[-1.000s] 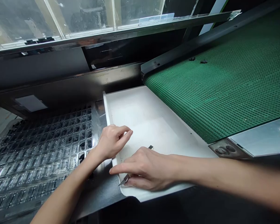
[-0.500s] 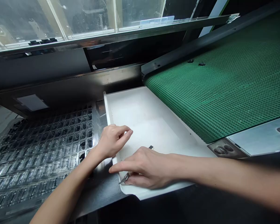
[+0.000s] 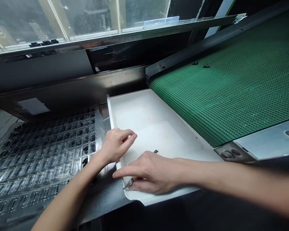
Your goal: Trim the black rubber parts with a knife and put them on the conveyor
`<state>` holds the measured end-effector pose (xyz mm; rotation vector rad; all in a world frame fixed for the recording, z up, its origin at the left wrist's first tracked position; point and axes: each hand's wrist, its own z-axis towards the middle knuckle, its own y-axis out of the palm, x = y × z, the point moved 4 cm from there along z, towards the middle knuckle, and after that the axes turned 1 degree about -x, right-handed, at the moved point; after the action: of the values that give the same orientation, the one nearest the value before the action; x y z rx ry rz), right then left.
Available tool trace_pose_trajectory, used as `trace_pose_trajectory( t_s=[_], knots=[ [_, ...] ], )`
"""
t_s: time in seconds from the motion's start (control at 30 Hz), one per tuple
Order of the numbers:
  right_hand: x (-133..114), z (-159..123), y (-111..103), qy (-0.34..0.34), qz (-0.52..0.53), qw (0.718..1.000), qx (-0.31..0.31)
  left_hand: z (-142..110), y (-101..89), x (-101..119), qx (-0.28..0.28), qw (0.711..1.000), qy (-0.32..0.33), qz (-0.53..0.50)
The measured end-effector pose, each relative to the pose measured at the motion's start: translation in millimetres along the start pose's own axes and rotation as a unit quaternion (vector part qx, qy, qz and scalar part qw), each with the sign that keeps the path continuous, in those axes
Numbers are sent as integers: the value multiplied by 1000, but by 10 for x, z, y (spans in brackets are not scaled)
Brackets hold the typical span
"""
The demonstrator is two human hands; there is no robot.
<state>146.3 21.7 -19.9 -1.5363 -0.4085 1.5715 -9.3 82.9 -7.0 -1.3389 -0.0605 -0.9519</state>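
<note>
My right hand (image 3: 150, 173) lies over the near corner of a white tray (image 3: 156, 122) and holds metal tweezers (image 3: 128, 183), whose tips poke out under the fingers at the tray's front edge. My left hand (image 3: 115, 144) rests on the tray's left rim with its fingers loosely curled and thumb near the forefinger; whether it pinches anything is too small to tell. Left of it lies a clear plastic blister tray (image 3: 38, 157) with many small pockets, some holding dark parts.
A green mesh conveyor belt (image 3: 231, 80) slopes down on the right and ends above the white tray. Two small dark parts (image 3: 201, 64) lie on the belt far up. A metal bracket (image 3: 255, 147) sits at the belt's near end. Glass machine panels run along the back.
Both hands stay where they were. The two dark parts on the belt have drifted slightly, mostly from a small shift of the camera.
</note>
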Motion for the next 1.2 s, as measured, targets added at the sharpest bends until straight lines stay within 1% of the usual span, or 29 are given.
trace_pose_trajectory(
  t_s=[0.27,0.53,0.77,0.97,1.1,1.2],
  knots=[
    [15,-6,13,-1,-8,1000,-1,-3,0,9,9,1000,4,5],
    [4,-7,-3,5,-18,1000,1,1,-1,2,4,1000,1,-4],
    [-15,-8,-2,-1,-64,998,-17,-1,-3,6,5,1000,2,-7],
    [-13,-10,0,-9,-103,994,-19,-1,-1,-2,3,1000,1,-10],
    [5,-12,16,-7,-100,995,-18,1,0,-2,3,1000,1,-11],
    [26,-15,29,-3,-70,997,-17,1,-1,3,2,1000,-3,-11]
  ],
)
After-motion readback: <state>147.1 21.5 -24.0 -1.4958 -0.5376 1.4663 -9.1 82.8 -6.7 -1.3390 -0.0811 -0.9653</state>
